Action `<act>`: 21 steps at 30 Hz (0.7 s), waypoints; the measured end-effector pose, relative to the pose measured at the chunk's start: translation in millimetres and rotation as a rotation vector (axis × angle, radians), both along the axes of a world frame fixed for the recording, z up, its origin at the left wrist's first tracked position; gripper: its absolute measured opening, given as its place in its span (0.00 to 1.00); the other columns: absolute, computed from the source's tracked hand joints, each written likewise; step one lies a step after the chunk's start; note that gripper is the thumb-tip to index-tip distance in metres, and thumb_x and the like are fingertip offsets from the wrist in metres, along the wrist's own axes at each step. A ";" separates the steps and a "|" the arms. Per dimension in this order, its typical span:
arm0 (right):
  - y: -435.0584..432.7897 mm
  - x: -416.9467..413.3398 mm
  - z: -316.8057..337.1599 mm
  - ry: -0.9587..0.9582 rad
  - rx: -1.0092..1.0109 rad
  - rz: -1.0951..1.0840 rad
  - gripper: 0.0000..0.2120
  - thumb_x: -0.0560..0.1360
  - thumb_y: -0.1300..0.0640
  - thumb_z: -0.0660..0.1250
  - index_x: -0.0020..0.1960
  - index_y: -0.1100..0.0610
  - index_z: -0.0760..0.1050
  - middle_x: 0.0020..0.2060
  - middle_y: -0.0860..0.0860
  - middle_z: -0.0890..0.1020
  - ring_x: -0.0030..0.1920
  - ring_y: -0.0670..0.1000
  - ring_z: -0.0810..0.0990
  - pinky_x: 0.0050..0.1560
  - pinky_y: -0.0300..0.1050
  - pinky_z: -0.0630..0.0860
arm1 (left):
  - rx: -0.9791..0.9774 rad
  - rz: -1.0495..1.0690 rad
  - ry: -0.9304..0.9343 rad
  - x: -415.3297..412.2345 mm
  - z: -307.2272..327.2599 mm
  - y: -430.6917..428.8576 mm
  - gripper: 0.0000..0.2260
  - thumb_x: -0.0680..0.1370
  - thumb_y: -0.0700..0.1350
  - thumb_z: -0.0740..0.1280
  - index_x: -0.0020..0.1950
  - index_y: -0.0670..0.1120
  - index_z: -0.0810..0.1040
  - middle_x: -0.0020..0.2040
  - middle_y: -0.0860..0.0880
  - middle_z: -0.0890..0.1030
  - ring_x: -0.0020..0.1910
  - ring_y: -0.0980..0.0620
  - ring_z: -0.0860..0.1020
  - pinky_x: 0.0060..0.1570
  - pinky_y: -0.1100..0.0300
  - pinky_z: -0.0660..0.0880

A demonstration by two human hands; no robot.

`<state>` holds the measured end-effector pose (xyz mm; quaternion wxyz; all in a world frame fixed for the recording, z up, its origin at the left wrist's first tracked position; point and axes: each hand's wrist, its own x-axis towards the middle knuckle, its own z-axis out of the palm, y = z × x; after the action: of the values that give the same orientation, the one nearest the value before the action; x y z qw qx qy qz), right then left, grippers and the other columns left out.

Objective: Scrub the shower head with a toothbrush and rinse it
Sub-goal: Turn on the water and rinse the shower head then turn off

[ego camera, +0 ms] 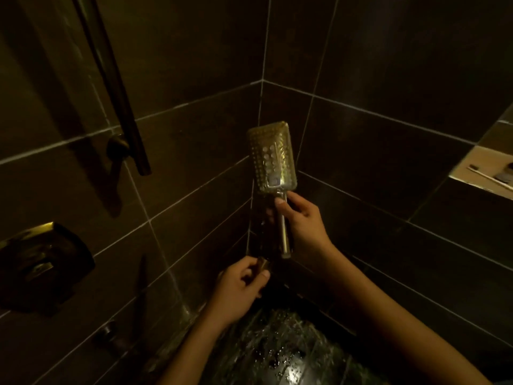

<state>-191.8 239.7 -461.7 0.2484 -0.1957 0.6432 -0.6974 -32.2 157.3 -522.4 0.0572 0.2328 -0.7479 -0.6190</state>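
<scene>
Shower head (272,158): rectangular, nozzle face toward you, held upright at the tiled corner, centre of scene.
R hand (301,220): your fingers closed round the handle just below the head.
L hand (238,287): pinching a small dark fitting near the handle's lower end; what it is, can't tell.
Toothbrush (488,177): lying in wall niche (472,162), far right, well apart from both hands.
Floor (286,354): wet, droplets visible.
Valve plate (41,268): left wall.
</scene>
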 end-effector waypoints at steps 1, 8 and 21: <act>3.5 -3.6 7.1 -0.012 -0.040 0.009 0.12 0.82 0.58 0.65 0.64 0.56 0.80 0.54 0.57 0.84 0.52 0.56 0.85 0.60 0.58 0.80 | 0.010 0.008 0.013 -5.6 1.9 8.4 0.05 0.79 0.45 0.69 0.54 0.51 0.80 0.47 0.50 0.85 0.41 0.56 0.85 0.48 0.54 0.84; 29.2 -23.5 48.0 -0.151 -0.262 0.117 0.11 0.83 0.61 0.63 0.62 0.55 0.80 0.55 0.55 0.82 0.51 0.52 0.84 0.58 0.49 0.81 | 0.061 0.144 0.098 -39.1 22.2 54.1 0.08 0.77 0.39 0.71 0.50 0.53 0.82 0.43 0.50 0.87 0.45 0.46 0.86 0.52 0.44 0.83; 82.7 -65.2 65.3 -0.141 -0.440 0.226 0.11 0.83 0.62 0.62 0.63 0.56 0.78 0.52 0.56 0.85 0.50 0.51 0.85 0.56 0.46 0.83 | 0.149 0.183 0.204 -81.9 72.5 121.3 0.03 0.79 0.39 0.69 0.51 0.42 0.81 0.39 0.46 0.85 0.36 0.55 0.84 0.37 0.67 0.78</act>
<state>-256.9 322.4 -396.4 0.3206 -0.2667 0.4310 -0.8002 -114.1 278.6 -450.0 0.1716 0.2393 -0.6660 -0.6853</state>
